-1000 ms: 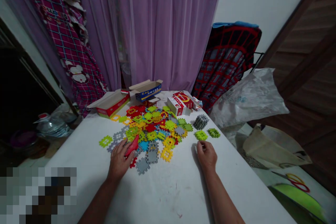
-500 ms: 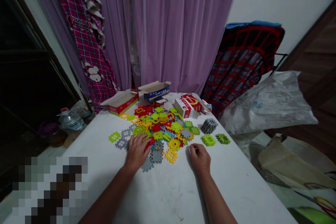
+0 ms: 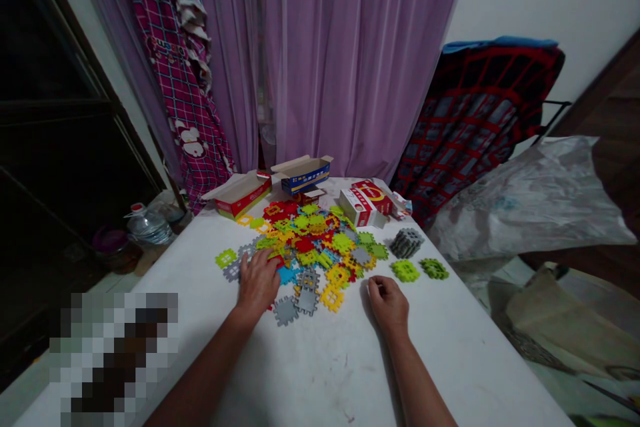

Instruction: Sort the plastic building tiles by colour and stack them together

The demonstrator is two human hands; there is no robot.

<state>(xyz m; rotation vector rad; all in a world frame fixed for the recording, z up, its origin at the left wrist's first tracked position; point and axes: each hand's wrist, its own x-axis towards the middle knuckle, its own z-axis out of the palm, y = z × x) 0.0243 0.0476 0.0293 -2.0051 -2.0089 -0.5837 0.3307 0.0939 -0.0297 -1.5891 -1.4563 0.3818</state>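
Left hand (image 3: 259, 282) is bent over a red piece (image 3: 279, 260) peeking out front-right, grip and long axis unclear; right hand (image 3: 389, 303) loosely curled, can't see inside.

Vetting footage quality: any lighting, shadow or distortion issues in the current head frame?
Head view: dim overall, far left nearly black; soft shadow just left of the right hand on the table. Also head view: wide-angle stretch toward the edges, plastic bag included; lower left pixelated.
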